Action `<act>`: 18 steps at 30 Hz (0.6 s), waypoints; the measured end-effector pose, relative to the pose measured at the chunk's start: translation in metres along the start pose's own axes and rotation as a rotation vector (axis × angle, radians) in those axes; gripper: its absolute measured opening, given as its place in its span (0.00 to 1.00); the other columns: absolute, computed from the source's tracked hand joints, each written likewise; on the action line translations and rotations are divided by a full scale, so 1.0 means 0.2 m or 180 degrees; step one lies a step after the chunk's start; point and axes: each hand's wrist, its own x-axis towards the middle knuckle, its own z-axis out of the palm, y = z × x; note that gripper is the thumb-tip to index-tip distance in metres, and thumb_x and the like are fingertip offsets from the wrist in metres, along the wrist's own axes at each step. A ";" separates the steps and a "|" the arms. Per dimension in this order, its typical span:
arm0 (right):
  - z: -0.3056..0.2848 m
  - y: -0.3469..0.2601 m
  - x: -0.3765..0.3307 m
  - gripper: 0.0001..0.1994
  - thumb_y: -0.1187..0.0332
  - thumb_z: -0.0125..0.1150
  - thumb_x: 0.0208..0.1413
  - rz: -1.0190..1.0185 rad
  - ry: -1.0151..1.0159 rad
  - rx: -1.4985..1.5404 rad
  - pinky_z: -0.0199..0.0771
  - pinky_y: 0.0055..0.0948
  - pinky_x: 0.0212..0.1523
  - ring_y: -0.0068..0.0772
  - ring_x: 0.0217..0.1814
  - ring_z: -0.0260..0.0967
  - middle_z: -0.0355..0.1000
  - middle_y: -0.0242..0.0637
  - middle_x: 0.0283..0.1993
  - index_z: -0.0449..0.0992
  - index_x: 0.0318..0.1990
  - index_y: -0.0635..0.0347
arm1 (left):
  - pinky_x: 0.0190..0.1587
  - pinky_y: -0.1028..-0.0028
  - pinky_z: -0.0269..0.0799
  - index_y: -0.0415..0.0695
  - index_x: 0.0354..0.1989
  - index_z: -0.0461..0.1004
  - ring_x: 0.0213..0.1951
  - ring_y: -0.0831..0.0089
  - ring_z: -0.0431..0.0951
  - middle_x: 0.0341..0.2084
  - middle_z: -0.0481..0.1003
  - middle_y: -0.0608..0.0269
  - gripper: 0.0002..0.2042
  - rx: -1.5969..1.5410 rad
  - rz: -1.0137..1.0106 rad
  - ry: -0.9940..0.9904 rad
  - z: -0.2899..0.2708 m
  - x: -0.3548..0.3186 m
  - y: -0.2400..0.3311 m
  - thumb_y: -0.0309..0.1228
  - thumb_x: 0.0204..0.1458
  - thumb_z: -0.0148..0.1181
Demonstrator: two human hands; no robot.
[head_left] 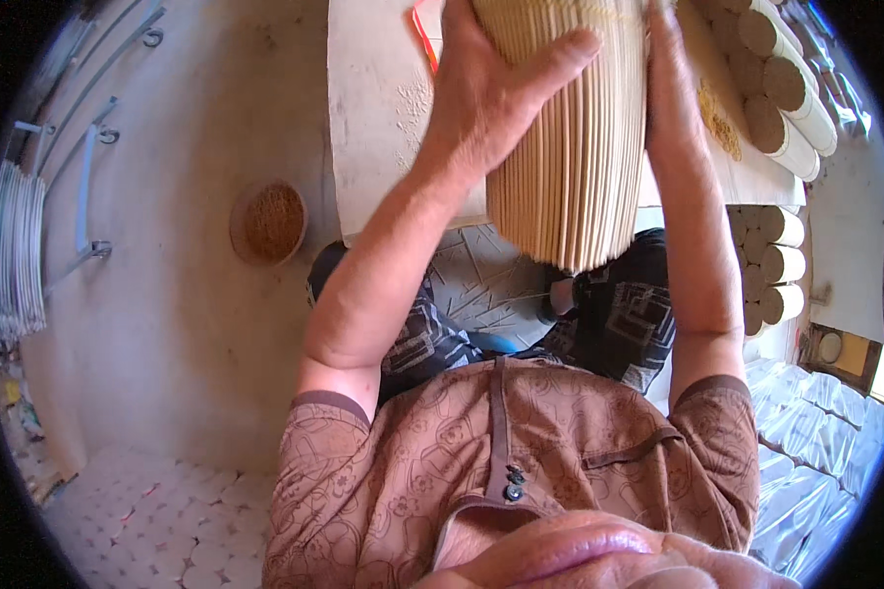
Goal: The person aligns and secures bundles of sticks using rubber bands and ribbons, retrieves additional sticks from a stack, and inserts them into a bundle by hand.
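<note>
Both hands grasp a thick bundle of thin tan sticks [570, 147] over the white work board [378, 118], left hand [491, 93] wrapped around its side and right hand [663, 79] flat against the other (rolled bundles [781, 118] already stacked right), this one seemingly unwrapped.

Bright warm daylight, soft shadows, glare at right, fisheye-bent dark blurred rim

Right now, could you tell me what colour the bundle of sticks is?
Pale tan, straw-like; the bundle of sticks shows best in the head view.
</note>
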 end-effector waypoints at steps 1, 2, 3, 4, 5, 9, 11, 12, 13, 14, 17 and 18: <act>0.02 -0.04 0.05 0.34 0.39 0.41 0.66 -0.0534 -0.0034 0.0641 0.78 0.29 0.46 0.32 0.48 0.75 0.75 0.46 0.50 0.68 0.62 0.62 | 0.62 0.59 0.69 0.38 0.69 0.49 0.58 0.61 0.71 0.53 0.68 0.44 0.54 0.0168 0.0363 -0.0255 -0.02 0.07 0.03 0.68 0.44 0.62; -0.01 -0.07 0.09 0.42 0.32 0.33 0.64 -0.0805 -0.0492 0.0370 0.73 0.35 0.59 0.41 0.61 0.70 0.66 0.51 0.63 0.60 0.67 0.65 | 0.62 0.59 0.69 0.38 0.69 0.49 0.58 0.61 0.71 0.53 0.68 0.44 0.54 0.0162 0.0330 -0.0272 0.00 0.08 0.08 0.68 0.44 0.62; 0.04 -0.14 0.07 0.42 0.33 0.34 0.64 -0.0877 -0.0159 0.0405 0.74 0.35 0.58 0.40 0.60 0.71 0.68 0.51 0.62 0.61 0.67 0.65 | 0.64 0.58 0.65 0.39 0.70 0.43 0.60 0.57 0.68 0.57 0.64 0.44 0.56 -0.0257 0.0660 -0.0105 0.03 0.10 0.17 0.67 0.45 0.63; 0.05 -0.14 0.08 0.42 0.33 0.34 0.64 -0.0908 0.0006 0.0426 0.75 0.35 0.57 0.40 0.59 0.71 0.68 0.51 0.61 0.61 0.66 0.65 | 0.66 0.57 0.63 0.39 0.71 0.37 0.61 0.55 0.66 0.59 0.60 0.43 0.60 -0.0046 0.1053 -0.0078 0.01 0.14 0.10 0.67 0.41 0.65; 0.05 -0.14 0.08 0.41 0.33 0.35 0.64 -0.0934 0.0178 0.0447 0.75 0.35 0.57 0.40 0.59 0.71 0.69 0.51 0.60 0.62 0.66 0.65 | 0.67 0.56 0.60 0.40 0.71 0.32 0.62 0.52 0.64 0.61 0.57 0.42 0.65 0.0170 0.1445 -0.0031 0.00 0.18 0.03 0.68 0.37 0.67; -0.13 0.19 0.23 0.39 0.37 0.33 0.66 -0.2128 0.0016 0.0636 0.75 0.37 0.58 0.39 0.60 0.70 0.68 0.48 0.62 0.58 0.68 0.64 | 0.68 0.51 0.57 0.40 0.72 0.27 0.65 0.48 0.59 0.64 0.52 0.41 0.71 0.1043 0.2302 0.0202 0.04 0.21 -0.16 0.68 0.31 0.71; -0.04 0.32 0.23 0.30 0.45 0.44 0.66 -0.2304 0.0643 0.1221 0.76 0.38 0.52 0.38 0.56 0.71 0.70 0.41 0.56 0.65 0.61 0.62 | 0.67 0.50 0.58 0.41 0.72 0.27 0.65 0.48 0.59 0.65 0.51 0.41 0.72 0.1258 0.2122 0.0162 0.01 0.15 -0.28 0.68 0.29 0.71; -0.06 0.33 0.21 0.30 0.45 0.44 0.66 -0.2321 0.0628 0.1245 0.76 0.38 0.52 0.38 0.56 0.71 0.70 0.41 0.56 0.65 0.61 0.62 | 0.65 0.50 0.59 0.40 0.72 0.31 0.64 0.48 0.61 0.63 0.54 0.41 0.70 0.1070 0.2085 0.0270 0.02 0.13 -0.28 0.68 0.30 0.71; -0.10 0.30 0.18 0.34 0.41 0.41 0.66 -0.1980 0.0422 0.0757 0.74 0.39 0.57 0.43 0.59 0.68 0.66 0.47 0.60 0.58 0.67 0.61 | 0.64 0.50 0.61 0.39 0.72 0.34 0.63 0.49 0.63 0.61 0.57 0.41 0.68 0.0871 0.2066 0.0373 0.04 0.10 -0.26 0.67 0.32 0.71; -0.09 0.28 0.18 0.37 0.38 0.37 0.65 -0.1709 0.0404 0.0725 0.64 0.39 0.63 0.42 0.65 0.61 0.61 0.46 0.65 0.55 0.69 0.60 | 0.63 0.50 0.62 0.38 0.72 0.37 0.62 0.49 0.65 0.59 0.61 0.41 0.66 0.0672 0.2054 0.0477 0.06 0.08 -0.25 0.66 0.33 0.71; -0.16 0.23 0.22 0.41 0.34 0.31 0.65 -0.1105 0.0416 0.0487 0.50 0.39 0.72 0.42 0.73 0.51 0.53 0.45 0.73 0.49 0.73 0.59 | 0.65 0.61 0.64 0.34 0.67 0.50 0.61 0.57 0.68 0.56 0.68 0.41 0.46 0.0291 0.1821 0.0883 -0.04 0.11 -0.25 0.60 0.54 0.59; -0.31 0.25 0.31 0.40 0.35 0.32 0.66 -0.1040 0.0466 0.0306 0.55 0.40 0.70 0.42 0.71 0.55 0.55 0.46 0.72 0.49 0.73 0.60 | 0.67 0.60 0.60 0.35 0.66 0.55 0.63 0.55 0.65 0.58 0.67 0.42 0.40 0.0484 0.1154 0.1001 -0.10 0.10 -0.22 0.56 0.57 0.56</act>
